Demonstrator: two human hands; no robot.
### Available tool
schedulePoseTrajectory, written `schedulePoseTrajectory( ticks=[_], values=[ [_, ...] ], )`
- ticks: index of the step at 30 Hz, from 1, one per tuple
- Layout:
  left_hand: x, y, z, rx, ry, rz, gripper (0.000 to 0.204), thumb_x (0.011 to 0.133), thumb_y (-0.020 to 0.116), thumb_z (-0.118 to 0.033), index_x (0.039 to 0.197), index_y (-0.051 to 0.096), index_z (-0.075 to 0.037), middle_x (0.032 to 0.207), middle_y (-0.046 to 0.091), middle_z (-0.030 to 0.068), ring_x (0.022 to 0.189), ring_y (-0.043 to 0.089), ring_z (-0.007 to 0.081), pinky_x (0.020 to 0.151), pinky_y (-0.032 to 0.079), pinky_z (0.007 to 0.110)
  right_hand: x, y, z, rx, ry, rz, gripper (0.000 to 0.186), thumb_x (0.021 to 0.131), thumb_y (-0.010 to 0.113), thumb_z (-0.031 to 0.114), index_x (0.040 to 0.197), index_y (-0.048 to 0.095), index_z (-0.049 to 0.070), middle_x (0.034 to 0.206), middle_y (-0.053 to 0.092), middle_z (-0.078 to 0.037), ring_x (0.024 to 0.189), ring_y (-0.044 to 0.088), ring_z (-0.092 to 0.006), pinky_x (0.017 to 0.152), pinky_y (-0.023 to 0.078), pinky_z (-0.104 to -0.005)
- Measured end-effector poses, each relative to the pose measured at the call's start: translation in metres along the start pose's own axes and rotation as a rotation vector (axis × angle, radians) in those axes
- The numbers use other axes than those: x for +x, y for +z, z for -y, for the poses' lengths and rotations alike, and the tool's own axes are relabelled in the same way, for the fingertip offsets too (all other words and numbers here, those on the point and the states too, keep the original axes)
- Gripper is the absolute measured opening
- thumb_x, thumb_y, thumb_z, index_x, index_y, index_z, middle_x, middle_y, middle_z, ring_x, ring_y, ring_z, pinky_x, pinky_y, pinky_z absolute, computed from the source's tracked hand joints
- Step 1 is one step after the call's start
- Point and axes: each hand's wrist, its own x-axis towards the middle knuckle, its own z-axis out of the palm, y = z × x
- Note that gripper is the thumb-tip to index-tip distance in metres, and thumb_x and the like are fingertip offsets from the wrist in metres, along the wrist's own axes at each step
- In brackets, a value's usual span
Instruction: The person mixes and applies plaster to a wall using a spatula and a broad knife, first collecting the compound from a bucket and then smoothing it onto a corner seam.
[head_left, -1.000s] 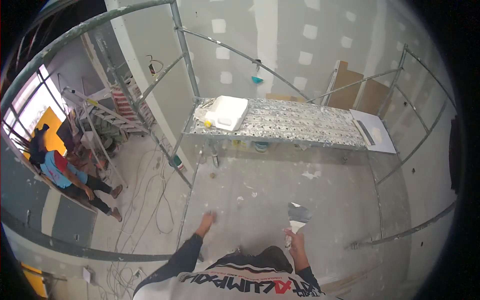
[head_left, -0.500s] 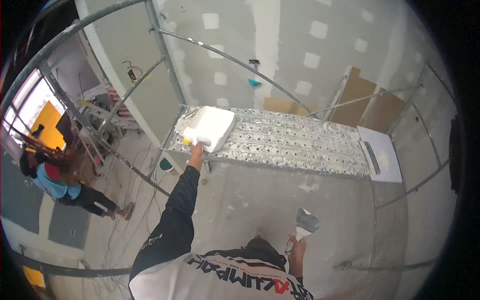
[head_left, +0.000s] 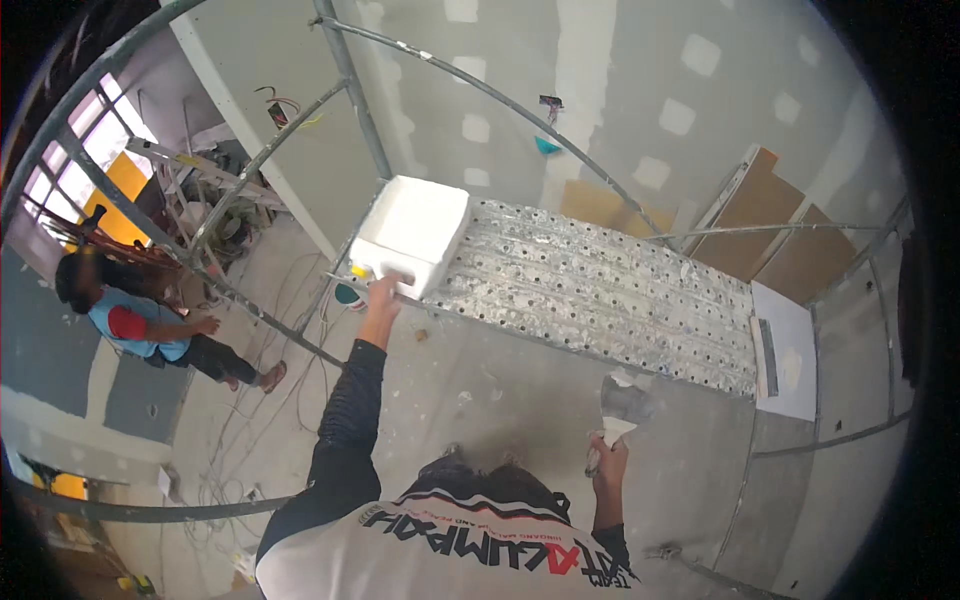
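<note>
My left hand (head_left: 385, 295) reaches out with its fingers wrapped round the handle of a white plastic jug (head_left: 411, 222) with a yellow cap, at the left end of a perforated metal scaffold plank (head_left: 590, 300) spattered with white. My right hand (head_left: 610, 455) is low at the right, closed on the pale handle of a wide putty knife (head_left: 625, 405), its grey blade pointing up and away from me above the floor. On the plank's right end lies a white board (head_left: 788, 373) with a narrow dark-and-light straight tool (head_left: 764, 355).
Scaffold tubes (head_left: 262, 150) surround me. A co-worker (head_left: 140, 330) in light blue and red stands at the left, near a stepladder (head_left: 160, 155), tangled cables and clutter. Behind the plank are a patched grey wall (head_left: 620, 80) and leaning brown boards (head_left: 745, 225).
My left hand has risen forward from low over the floor to grip the jug, which now sits slightly differently on the plank. The knife stays in my right hand. The co-worker has shifted position.
</note>
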Motion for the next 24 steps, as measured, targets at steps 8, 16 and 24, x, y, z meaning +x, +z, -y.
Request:
schedulePoseTrajectory(
  ticks=[8,16,24],
  values=[
    [0.01,0.003,-0.034,0.132,-0.029,-0.134,0.026,0.078,0.062,0.005,0.103,0.057,0.0,0.099,0.06,0.008,0.094,0.061,0.0246,0.082,0.052,0.041,-0.026,0.027,-0.026,0.077,-0.043,-0.138,0.02,0.085,0.069,0.005,0.103,0.061,0.004,0.08,0.059,0.002,0.066,0.055,-0.0086,0.059,0.043,-0.0252],
    [0.045,-0.042,-0.003,-0.03,-0.106,-0.026,0.033,0.079,0.064,0.004,0.11,0.054,0.001,0.107,0.058,0.0126,0.097,0.061,0.0296,0.083,0.055,0.049,-0.078,0.072,-0.016,0.037,-0.064,-0.179,0.015,0.083,0.072,0.009,0.095,0.063,0.005,0.071,0.057,0.002,0.054,0.05,-0.0083,0.048,0.037,-0.0246],
    [0.058,-0.057,0.038,0.217,0.009,0.093,0.042,0.08,0.068,0.002,0.119,0.052,-0.001,0.112,0.056,0.0097,0.104,0.059,0.0249,0.085,0.052,0.046,-0.111,0.068,-0.052,0.079,-0.045,-0.271,0.018,0.082,0.071,0.008,0.097,0.062,0.004,0.074,0.057,0.001,0.059,0.052,-0.0091,0.053,0.039,-0.0255]
  ],
)
